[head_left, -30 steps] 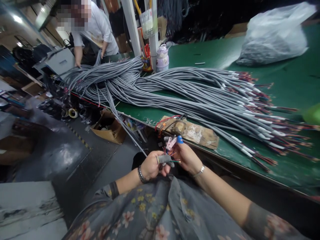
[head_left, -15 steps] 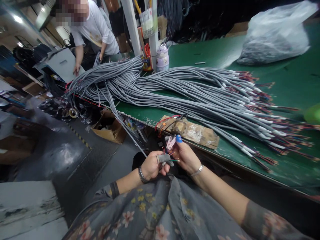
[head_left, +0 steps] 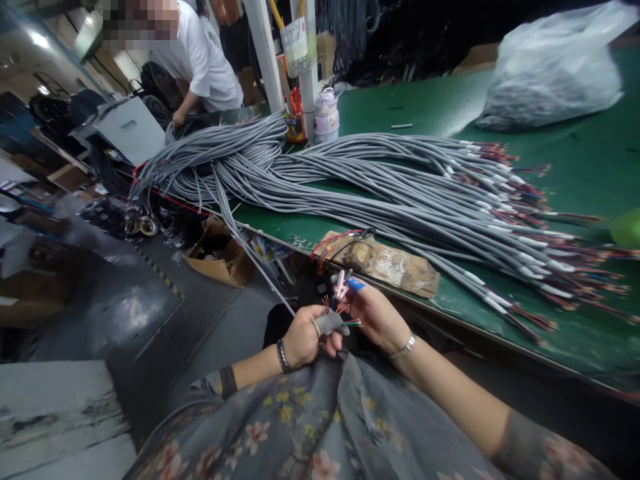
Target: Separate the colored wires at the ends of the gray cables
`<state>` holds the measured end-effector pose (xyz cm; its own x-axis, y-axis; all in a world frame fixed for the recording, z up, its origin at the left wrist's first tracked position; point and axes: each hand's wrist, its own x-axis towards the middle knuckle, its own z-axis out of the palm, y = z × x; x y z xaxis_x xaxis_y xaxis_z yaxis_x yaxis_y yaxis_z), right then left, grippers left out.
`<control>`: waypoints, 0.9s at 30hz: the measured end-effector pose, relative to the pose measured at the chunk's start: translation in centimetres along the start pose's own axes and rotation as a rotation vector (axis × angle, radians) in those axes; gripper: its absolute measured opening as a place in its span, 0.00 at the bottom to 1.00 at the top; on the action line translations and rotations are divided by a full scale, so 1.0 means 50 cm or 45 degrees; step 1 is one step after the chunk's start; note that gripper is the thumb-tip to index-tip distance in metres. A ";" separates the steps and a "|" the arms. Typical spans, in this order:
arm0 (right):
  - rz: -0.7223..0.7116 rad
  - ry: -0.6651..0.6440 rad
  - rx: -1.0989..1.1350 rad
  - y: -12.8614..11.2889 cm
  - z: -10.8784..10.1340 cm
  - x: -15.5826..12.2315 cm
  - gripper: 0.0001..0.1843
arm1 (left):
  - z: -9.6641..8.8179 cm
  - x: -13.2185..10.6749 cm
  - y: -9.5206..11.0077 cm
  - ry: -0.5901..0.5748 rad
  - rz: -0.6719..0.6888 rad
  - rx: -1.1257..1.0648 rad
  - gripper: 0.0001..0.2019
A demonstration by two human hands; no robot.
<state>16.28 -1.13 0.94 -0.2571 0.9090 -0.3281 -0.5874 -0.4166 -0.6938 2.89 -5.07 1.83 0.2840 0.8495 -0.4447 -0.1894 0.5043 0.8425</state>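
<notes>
My left hand is closed round the end of a grey cable, which runs down to it from the bench. A grey covering wraps its thumb. Thin coloured wires fan out from the grip, red, orange and green among them. Close on the right, my right hand is closed in a pinch, with blue tape on one fingertip. Between its fingers stands a small pale pink clip-like tool, just above the wire ends. Whether the tool touches a wire cannot be made out.
Many grey cables with stripped ends lie across the green bench. By its front edge is a worn wooden board. A plastic bag, a lilac bottle and a co-worker are farther back. Below stands a cardboard box.
The pink tool and my right fingertips have turned slightly; my left hand keeps its grip. The co-worker's arm has drawn back from the grey box-shaped panel towards the cables.
</notes>
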 end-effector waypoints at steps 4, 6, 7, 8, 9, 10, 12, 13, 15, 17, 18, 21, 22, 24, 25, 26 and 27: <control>-0.129 0.075 -0.129 0.007 -0.006 0.002 0.18 | 0.009 0.000 0.017 0.075 0.034 -0.053 0.23; -0.153 0.094 -0.163 0.008 -0.010 0.006 0.20 | 0.010 0.002 0.022 0.080 0.039 -0.074 0.23; -0.136 0.076 -0.164 0.008 -0.011 0.009 0.20 | 0.010 0.003 0.023 0.077 0.037 -0.079 0.23; -0.102 0.045 -0.152 0.008 -0.012 0.012 0.20 | 0.009 0.004 0.023 0.074 0.035 -0.082 0.23; -0.055 0.007 -0.125 0.008 -0.012 0.016 0.20 | 0.009 0.006 0.022 0.072 0.031 -0.084 0.23; -0.004 -0.030 -0.087 0.008 -0.012 0.019 0.20 | 0.008 0.007 0.020 0.068 0.028 -0.087 0.23; 0.071 -0.071 -0.002 0.009 -0.011 0.025 0.20 | 0.008 0.009 0.017 0.063 0.023 -0.094 0.23; 0.088 -0.069 0.037 0.010 -0.010 0.028 0.20 | 0.008 0.011 0.016 0.063 0.019 -0.100 0.23; 0.084 -0.032 0.097 0.014 -0.009 0.032 0.19 | 0.007 0.013 0.014 0.066 0.012 -0.108 0.24; 0.069 0.006 0.125 0.017 -0.008 0.035 0.19 | 0.006 0.015 0.011 0.063 0.002 -0.103 0.24; 0.066 0.015 0.128 0.019 -0.008 0.035 0.19 | 0.006 0.016 0.010 0.062 -0.002 -0.097 0.24; 0.074 -0.004 0.109 0.020 -0.006 0.034 0.20 | 0.005 0.019 0.007 0.065 -0.016 -0.078 0.24; 0.073 -0.013 0.106 0.019 -0.006 0.033 0.20 | 0.005 0.019 0.007 0.068 -0.018 -0.074 0.24; 0.081 -0.029 0.111 0.018 -0.006 0.030 0.20 | 0.004 0.018 0.007 0.069 -0.020 -0.069 0.24; 0.089 -0.034 0.116 0.017 -0.007 0.028 0.21 | 0.004 0.016 0.007 0.071 -0.016 -0.067 0.24; 0.102 -0.039 0.119 0.016 -0.008 0.026 0.21 | 0.003 0.015 0.007 0.072 -0.013 -0.066 0.24; 0.117 -0.046 0.120 0.015 -0.009 0.024 0.22 | 0.003 0.013 0.007 0.072 -0.010 -0.063 0.24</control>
<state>15.88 -0.36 -0.23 -0.3398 0.8676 -0.3630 -0.6291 -0.4966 -0.5980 3.14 -4.38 1.88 0.2326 0.8523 -0.4685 -0.2343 0.5166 0.8235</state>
